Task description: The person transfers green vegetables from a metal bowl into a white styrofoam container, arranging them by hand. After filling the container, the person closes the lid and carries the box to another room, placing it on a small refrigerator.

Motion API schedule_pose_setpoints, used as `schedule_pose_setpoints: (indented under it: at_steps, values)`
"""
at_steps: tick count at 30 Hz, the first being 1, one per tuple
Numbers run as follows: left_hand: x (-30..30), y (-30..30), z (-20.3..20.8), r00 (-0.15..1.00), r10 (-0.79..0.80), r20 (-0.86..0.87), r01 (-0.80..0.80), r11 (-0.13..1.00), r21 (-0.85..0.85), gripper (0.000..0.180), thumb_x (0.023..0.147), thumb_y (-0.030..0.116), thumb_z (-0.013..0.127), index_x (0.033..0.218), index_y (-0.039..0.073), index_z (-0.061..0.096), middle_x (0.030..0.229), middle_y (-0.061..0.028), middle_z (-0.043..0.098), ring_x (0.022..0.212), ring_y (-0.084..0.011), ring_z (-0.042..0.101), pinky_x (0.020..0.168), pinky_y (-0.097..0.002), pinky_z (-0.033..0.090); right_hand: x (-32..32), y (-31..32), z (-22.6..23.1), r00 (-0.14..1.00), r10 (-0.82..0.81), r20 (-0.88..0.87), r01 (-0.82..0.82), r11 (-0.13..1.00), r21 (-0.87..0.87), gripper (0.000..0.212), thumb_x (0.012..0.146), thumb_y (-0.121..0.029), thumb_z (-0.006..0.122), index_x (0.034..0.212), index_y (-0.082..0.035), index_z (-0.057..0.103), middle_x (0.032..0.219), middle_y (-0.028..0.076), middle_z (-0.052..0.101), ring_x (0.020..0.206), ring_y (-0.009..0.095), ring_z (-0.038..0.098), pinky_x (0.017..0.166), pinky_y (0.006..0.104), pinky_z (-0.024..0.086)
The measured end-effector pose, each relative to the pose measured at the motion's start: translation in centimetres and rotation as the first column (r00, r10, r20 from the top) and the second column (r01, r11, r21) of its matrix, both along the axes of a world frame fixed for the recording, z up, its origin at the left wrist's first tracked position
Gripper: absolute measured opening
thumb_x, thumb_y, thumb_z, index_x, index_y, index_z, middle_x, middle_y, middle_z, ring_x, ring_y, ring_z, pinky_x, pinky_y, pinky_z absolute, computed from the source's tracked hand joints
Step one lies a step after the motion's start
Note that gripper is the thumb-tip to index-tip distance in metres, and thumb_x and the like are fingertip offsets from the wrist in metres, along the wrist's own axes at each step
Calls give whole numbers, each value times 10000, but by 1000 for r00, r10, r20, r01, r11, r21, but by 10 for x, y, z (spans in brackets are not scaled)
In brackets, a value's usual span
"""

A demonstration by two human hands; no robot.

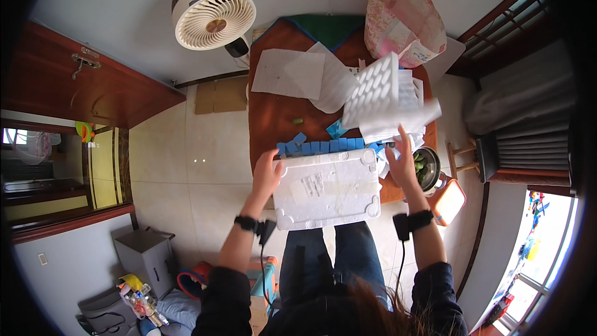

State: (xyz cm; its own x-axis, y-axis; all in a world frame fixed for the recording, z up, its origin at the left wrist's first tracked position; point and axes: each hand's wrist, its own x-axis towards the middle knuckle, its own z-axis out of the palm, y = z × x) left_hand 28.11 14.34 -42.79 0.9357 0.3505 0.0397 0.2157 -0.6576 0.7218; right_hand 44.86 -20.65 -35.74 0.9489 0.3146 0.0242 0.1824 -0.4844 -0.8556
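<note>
White foam is what I'm working with: a flat rectangular foam lid [328,188] with rounded corner lugs, lying at the near edge of the brown bench [277,118], partly overhanging it toward my lap. My left hand [267,174] rests against its left edge, fingers spread and curled loosely over the rim, touching rather than clamping. My right hand [402,160] is at the right far corner, fingers open and extended upward, the palm beside the slab; I cannot tell whether that grip has actually closed on anything.

Just beyond the lid runs a row of small blue blocks [320,146], touching or nearly touching its far edge. Further back a white moulded tray [372,90] with rows of round pockets sits tilted on loose white sheets [292,73]. A metal bowl [429,168] holding green bits stands to the right, with an orange-rimmed lid [449,201] beside it. A pink patterned bag [404,18] sits at the far end, and a round fan [213,9] stands off the bench's far left.

I judge the foam to be very light and stiff but brittle: pinching a corner could snap it, and fingertips may dent it. Holding both short edges with flat palms looks safest.
</note>
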Motion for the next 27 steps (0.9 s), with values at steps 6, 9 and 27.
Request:
schedule_pose_setpoints:
  at_steps: [6,9,27]
  values:
    - [153,16,-60,937,-103,-334,129,990,58,287,830,138,646,1087,17,606,1048,-198,649,960,-344,637,843,-427,511,65,32,18,994,83,70,-75,992,-105,645,853,-93,641,1427,-74,349,1424,190,401,1248,335,473,1023,397,397]
    - [181,12,-100,839,-125,-529,225,966,130,263,819,110,640,1063,18,609,1081,-229,623,1009,-377,614,857,-447,510,50,21,-9,994,27,-104,-37,995,-89,692,827,-87,667,1423,-31,320,1409,199,399,1254,328,462,1030,402,389]
    - [114,28,31,934,-94,-345,-191,686,-703,303,945,188,604,1147,-32,563,982,-88,656,845,-167,676,712,-273,552,113,144,19,869,416,-267,-127,710,692,738,974,-168,534,1509,-68,37,1486,221,272,1266,289,468,978,376,447]
